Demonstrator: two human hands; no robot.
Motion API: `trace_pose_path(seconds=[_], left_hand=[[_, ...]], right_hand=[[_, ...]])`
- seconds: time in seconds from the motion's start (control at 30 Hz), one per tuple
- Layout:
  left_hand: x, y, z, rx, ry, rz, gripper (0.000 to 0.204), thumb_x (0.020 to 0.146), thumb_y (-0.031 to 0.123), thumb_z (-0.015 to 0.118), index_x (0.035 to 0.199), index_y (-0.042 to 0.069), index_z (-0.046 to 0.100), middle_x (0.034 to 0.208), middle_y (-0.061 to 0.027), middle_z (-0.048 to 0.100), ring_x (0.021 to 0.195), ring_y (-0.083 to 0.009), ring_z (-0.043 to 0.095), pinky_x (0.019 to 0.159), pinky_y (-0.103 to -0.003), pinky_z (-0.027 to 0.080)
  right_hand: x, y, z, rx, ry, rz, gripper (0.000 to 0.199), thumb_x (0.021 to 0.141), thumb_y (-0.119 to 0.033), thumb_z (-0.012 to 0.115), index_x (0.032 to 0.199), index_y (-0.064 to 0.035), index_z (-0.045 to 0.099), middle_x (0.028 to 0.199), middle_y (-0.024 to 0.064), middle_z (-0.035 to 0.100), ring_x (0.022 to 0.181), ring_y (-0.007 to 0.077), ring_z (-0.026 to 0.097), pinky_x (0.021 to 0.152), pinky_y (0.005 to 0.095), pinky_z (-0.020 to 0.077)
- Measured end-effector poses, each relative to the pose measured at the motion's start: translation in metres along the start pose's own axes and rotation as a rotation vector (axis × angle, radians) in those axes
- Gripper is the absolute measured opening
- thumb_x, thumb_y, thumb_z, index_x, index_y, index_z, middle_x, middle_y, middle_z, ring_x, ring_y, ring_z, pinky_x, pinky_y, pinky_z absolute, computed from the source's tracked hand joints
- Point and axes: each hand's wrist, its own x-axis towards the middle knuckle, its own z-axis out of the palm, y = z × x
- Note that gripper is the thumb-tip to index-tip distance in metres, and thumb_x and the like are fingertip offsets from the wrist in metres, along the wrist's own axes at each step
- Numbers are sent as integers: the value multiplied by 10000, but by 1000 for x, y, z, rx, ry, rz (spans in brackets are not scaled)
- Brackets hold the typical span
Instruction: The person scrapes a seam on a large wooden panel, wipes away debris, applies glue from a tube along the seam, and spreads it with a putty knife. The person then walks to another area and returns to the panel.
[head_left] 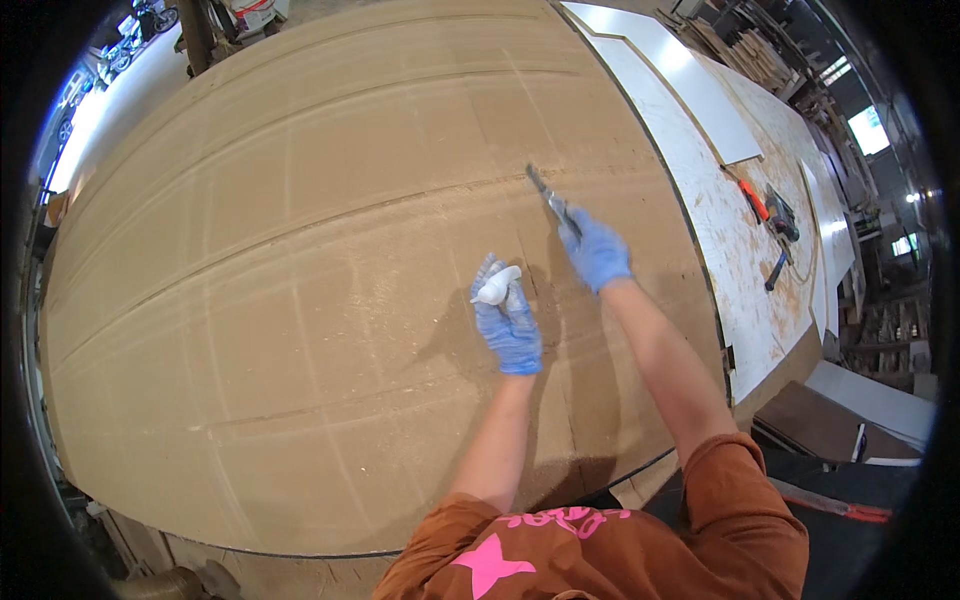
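White piece (pixel 494 288) in my left hand (pixel 508 325), slim tool (pixel 546 192) in my right hand (pixel 598 250).
The left is curled around the piece; the right clamps the tool, which points forward. Below them lies the brown surface (pixel 330 310).

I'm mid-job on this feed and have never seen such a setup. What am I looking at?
There's no machine here, just a person's two hands in blue gloves. The single picture comes from a wide fisheye camera on the person's head, looking down, so straight edges bend near the rim. The left hand holds a small white object; I can't tell exactly what. The right hand grips a slim tool pointing away from the body. Both are over a big brown board. To its right, on a dusty white panel, lie an orange tool and a dark tool.
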Motion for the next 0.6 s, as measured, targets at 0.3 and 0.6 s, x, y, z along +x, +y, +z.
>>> trace_pose_path(seconds=[0.3,0.6], left_hand=[[0,-1,3,-36,20,12,261,937,99,550,1169,-22,545,1288,-144,510,1150,-212,520,980,-347,446],[-1,-9,1,-9,30,36,259,925,110,569,1158,-6,562,1276,-146,516,1161,-243,515,999,-373,422]], right_hand=[[0,8,-5,-5,-5,-1,323,910,-372,538,1148,-153,556,998,180,664,906,399,626,799,487,488],[-2,16,-9,-4,-42,-10,359,903,-387,548,1195,-178,549,1013,178,662,916,390,628,813,477,492]])
